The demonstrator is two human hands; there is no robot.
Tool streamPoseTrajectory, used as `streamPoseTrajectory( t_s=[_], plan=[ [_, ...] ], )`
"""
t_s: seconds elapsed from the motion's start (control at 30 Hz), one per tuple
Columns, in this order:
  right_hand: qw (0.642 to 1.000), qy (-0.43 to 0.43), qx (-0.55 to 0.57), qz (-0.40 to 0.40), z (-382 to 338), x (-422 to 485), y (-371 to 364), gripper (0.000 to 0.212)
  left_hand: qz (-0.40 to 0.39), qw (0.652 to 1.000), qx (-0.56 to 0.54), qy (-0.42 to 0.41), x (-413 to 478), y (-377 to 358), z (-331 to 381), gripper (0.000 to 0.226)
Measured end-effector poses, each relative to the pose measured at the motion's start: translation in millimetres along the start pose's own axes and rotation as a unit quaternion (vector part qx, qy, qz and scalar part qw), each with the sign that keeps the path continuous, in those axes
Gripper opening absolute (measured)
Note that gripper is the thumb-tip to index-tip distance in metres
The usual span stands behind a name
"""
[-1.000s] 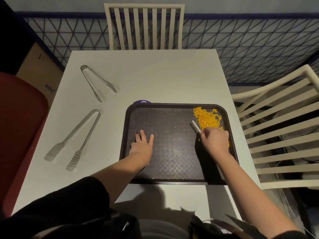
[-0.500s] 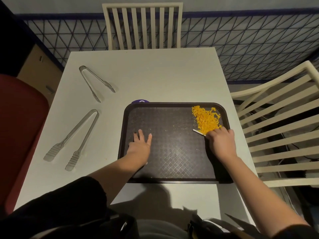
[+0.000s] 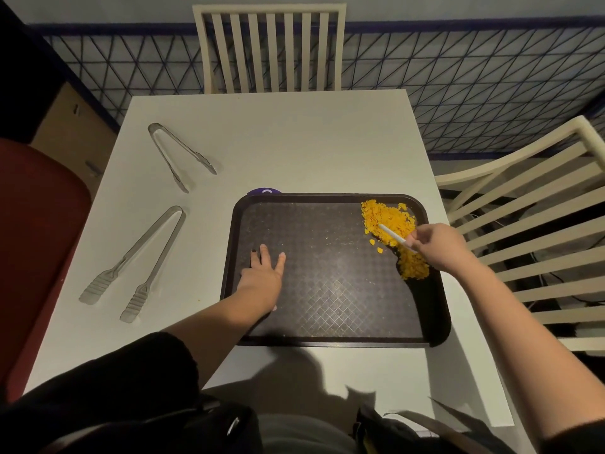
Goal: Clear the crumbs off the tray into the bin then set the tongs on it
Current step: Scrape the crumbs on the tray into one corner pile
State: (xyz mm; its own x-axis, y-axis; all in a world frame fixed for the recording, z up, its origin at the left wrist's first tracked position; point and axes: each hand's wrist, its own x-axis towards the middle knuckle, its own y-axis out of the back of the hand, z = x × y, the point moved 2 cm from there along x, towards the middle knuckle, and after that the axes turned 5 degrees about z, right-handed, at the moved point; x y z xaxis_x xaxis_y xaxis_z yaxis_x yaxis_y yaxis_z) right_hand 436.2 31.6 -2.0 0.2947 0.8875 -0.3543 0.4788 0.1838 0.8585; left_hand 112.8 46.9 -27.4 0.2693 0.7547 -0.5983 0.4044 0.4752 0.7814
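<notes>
**Change.** We log the right hand (image 3: 438, 245) as shifted out to the right, now over the tray's right rim. A moment ago it sat knuckles-down behind the heap. The crumbs (image 3: 386, 217), then a tight heap in the far right corner, now run in a longer band along the right rim toward the near side, with a few loose flakes just left of it. We judge the sweep is under way, since nothing has left the tray yet. No bin shows.

**Hands.** The right hand's fingers pinch a white strip (image 3: 394, 235), whose far end lies across the crumbs. The left hand (image 3: 262, 280) rests flat on the tray's left part, fingers straight and grasping nothing, as it did before.

**Items.**
- Tray (image 3: 327, 290): dark brown rectangle with rounded corners, a raised rim and a diamond-textured floor dusted with fine specks. It sits on the near right of the tabletop (image 3: 294, 142).
- Crumbs: orange-yellow, flaky and dry-looking.
- White strip: thin, straight and stiff. We cannot tell its material.
- Far tongs (image 3: 181, 155) and near tongs (image 3: 137, 263): shiny metal, V-shaped. The near pair has ribbed, flattened tips. Both lie on the left of the tabletop, off the tray.
- Tabletop: smooth, matt white.
</notes>
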Motion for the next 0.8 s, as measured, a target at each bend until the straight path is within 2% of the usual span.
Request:
streamPoseTrajectory(
  t_s=[0.1, 0.27, 0.43, 0.53, 0.67, 0.8],
  plan=[
    [0.997, 0.045, -0.055, 0.025, 13.3, -31.8, -17.0, 0.018, 0.000, 1.000, -0.003, -0.001, -0.3, 0.4, -0.2, 0.109],
    [0.974, 0.143, -0.134, 0.115, 38.3, -75.7, -59.8, 0.023, 0.002, 1.000, -0.004, 0.001, -1.2, 0.4, 0.3, 0.108],
    [0.955, 0.165, -0.171, 0.176, 41.1, -54.1, -51.8, 0.025, -0.004, 1.000, -0.005, 0.004, -0.9, 0.8, 1.2, 0.109],
    [0.951, 0.165, -0.179, 0.190, 37.2, -32.6, -41.6, 0.019, -0.006, 1.000, -0.007, 0.006, -1.2, 0.8, 0.8, 0.110],
    [0.953, 0.156, -0.170, 0.199, 26.0, -4.2, -30.9, 0.016, -0.005, 1.000, -0.006, 0.008, -0.9, 0.3, 0.7, 0.109],
    [0.959, 0.152, -0.172, 0.169, 16.0, 15.4, -20.9, 0.016, -0.004, 1.000, -0.007, 0.007, -0.1, 0.1, 0.2, 0.109]
  ],
)
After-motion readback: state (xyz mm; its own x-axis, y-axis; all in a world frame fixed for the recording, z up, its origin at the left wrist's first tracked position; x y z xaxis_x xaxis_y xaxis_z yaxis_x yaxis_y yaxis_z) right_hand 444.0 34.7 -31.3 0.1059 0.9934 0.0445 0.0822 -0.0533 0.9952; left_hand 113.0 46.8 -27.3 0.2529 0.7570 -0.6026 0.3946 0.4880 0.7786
